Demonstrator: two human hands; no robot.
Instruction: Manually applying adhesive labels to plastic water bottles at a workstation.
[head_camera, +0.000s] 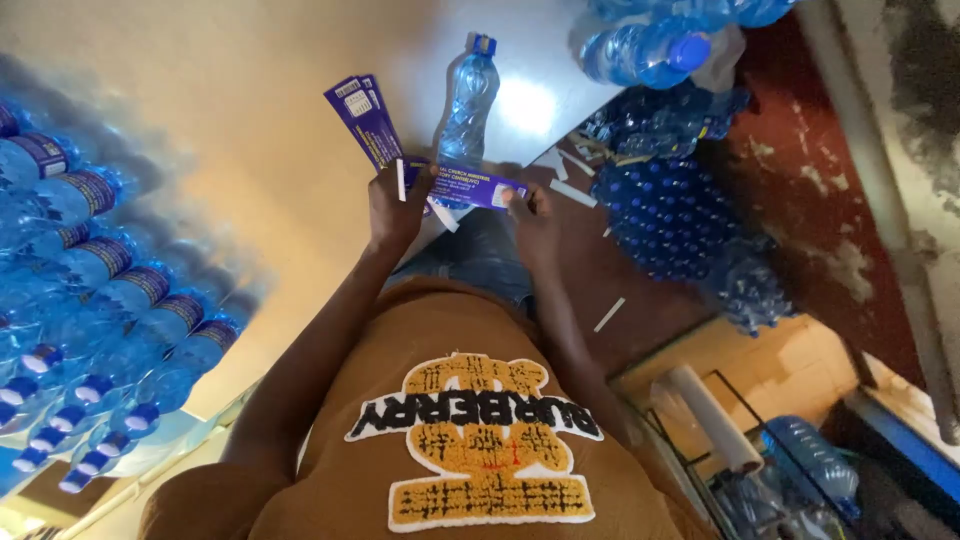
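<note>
The lower part of the clear water bottle (466, 105) is covered by the purple label strip (478, 187). The fingertips of the left hand (397, 205) are hidden behind that strip. The row of labelled bottles (95, 270) is cut by the left edge. Print on the sticker sheets (366, 120) is too small to be told.
</note>
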